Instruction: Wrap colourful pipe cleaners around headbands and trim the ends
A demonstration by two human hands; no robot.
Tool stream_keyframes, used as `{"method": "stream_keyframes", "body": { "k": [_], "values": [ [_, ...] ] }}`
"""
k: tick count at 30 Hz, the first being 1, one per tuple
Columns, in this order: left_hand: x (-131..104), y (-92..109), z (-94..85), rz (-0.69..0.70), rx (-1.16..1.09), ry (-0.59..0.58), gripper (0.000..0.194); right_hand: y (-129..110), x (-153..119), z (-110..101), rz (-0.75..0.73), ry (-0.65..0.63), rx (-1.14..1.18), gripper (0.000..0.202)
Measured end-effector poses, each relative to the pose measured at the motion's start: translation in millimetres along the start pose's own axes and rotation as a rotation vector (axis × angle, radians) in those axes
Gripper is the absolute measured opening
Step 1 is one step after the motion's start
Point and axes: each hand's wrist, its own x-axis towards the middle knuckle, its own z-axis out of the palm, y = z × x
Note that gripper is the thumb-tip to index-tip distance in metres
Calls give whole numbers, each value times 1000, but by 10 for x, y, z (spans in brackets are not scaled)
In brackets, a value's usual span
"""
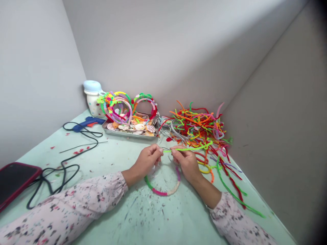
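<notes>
Between my two hands is a thin grey wire, part of a hoop (159, 193) whose lower side is wrapped in green, magenta, cream and purple fuzzy stems. A bright green pipe cleaner (196, 148) runs along the wire and sticks out to the right. My left hand (150, 157) is closed, pinching the hoop's wire and the green stem's end between thumb and finger. My right hand (186, 162) pinches the green pipe cleaner against the wire. The fingers partly cover the hoop's upper side.
A metal tray (129, 135) holds shells and finished colourful hoops. Beside it lie a blue glue gun (88, 124) with its black cord and a white jar (93, 100). Tangled pipe cleaners (196, 124) heap at the right back. A phone (17, 180) rests at left.
</notes>
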Motion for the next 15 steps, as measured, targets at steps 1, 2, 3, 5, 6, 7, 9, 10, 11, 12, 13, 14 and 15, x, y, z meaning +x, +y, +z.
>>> {"method": "stream_keyframes", "body": {
  "k": [1, 2, 3, 5, 6, 7, 9, 10, 11, 12, 13, 14, 15],
  "values": [
    [-6, 3, 3, 6, 17, 6, 28, -1, 2, -2, -7, -1, -6, 20],
    [-12, 7, 4, 17, 39, 12, 29, -2, 3, -5, -11, -1, -13, 20],
    [-16, 12, 5, 31, 64, 18, 30, -2, 4, -7, -11, 0, -18, 21],
    [-19, 18, 2, 53, 102, 26, 32, -3, 4, -11, -8, -8, -22, 22],
    [-18, 19, 0, 57, 108, 26, 32, -3, 3, -13, -6, -15, -22, 22],
    [-17, 18, -3, 58, 103, 24, 32, -3, 2, -14, -3, -23, -23, 22],
    [-15, 16, -6, 68, 74, 11, 30, -3, 0, -15, 4, -31, -30, 22],
    [-17, 16, -5, 78, 61, 4, 28, -2, 0, -14, 7, -34, -34, 22],
    [-20, 17, -3, 92, 56, -2, 25, -1, -1, -13, 11, -37, -39, 22],
    [-25, 18, 0, 105, 63, -6, 23, -1, -1, -11, 15, -41, -45, 22],
    [-31, 20, 5, 119, 81, -10, 23, -1, -2, -10, 19, -47, -52, 22],
    [-36, 20, 9, 129, 105, -16, 23, -2, -1, -8, 22, -54, -60, 22],
    [-41, 19, 13, 137, 130, -22, 23, -3, -1, -6, 26, -59, -67, 22]
  ]
}}
